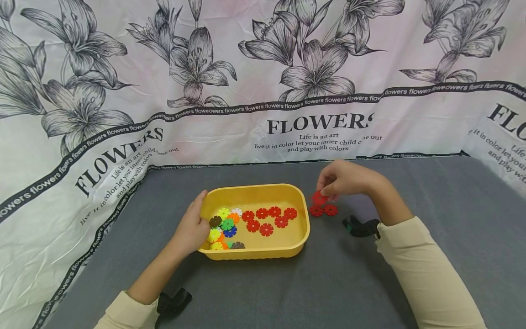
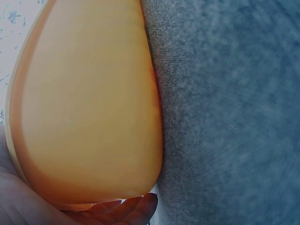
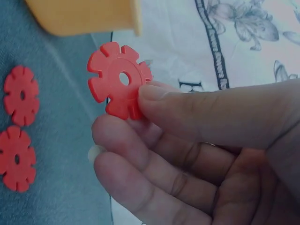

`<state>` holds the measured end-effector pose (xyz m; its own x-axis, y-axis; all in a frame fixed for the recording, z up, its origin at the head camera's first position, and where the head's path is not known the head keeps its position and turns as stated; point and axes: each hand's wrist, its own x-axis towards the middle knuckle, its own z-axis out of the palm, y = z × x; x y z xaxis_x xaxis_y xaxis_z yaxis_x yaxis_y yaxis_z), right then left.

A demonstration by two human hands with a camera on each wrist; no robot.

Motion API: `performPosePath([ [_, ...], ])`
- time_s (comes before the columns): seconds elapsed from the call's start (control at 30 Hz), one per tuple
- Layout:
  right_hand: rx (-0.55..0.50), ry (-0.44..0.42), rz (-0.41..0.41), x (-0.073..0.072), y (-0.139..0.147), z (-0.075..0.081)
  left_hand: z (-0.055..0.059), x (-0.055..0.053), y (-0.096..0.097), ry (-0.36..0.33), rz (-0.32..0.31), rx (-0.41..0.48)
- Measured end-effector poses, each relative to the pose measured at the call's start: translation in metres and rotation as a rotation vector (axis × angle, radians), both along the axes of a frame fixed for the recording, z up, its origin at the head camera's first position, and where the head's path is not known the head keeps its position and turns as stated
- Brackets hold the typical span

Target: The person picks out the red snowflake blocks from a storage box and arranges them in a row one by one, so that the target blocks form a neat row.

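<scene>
In the head view my left hand (image 1: 192, 228) grips the left end of a yellow plastic tray (image 1: 256, 252), thumb over the rim. The left wrist view has the tray's outer wall (image 2: 89, 103) with fingers (image 2: 136, 211) curled around its end. My right hand (image 1: 344, 179), just past the tray's right end, pinches a red notched disc (image 3: 119, 79) between thumb and fingers, raised above the table. Below it two more red discs (image 1: 330, 209) lie side by side on the cloth. Inside the tray, several red discs (image 1: 266, 229) are spread over the middle and right.
Mixed yellow, green, orange, blue, white and brown discs (image 1: 227, 224) are heaped at the tray's left end. Everything stands on a dark grey cloth (image 1: 263, 292). A flower-printed sheet (image 1: 230, 132) rises behind and along the left side. Black wrist devices (image 1: 360, 227) hang under both forearms.
</scene>
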<state>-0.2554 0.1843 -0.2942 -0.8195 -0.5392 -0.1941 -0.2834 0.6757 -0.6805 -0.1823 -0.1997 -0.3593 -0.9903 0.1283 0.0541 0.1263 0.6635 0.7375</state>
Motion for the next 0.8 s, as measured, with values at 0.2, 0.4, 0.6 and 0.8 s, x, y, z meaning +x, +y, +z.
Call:
performPosePath([
  [0.2, 0.006, -0.022, -0.038, -0.004, 0.008, -0.006, 0.000, 0.000, 0.000, 0.002, -0.002, 0.002],
  [0.4, 0.011, -0.038, -0.048, -0.006, 0.012, -0.008, -0.001, 0.000, 0.000, 0.007, -0.004, 0.002],
  [0.6, 0.005, -0.059, -0.038, -0.008, 0.018, -0.011, -0.001, 0.000, 0.000, 0.010, 0.001, -0.001],
  [0.8, 0.005, -0.101, -0.047, -0.013, 0.027, -0.018, -0.001, 0.000, 0.000, 0.008, 0.000, -0.003],
])
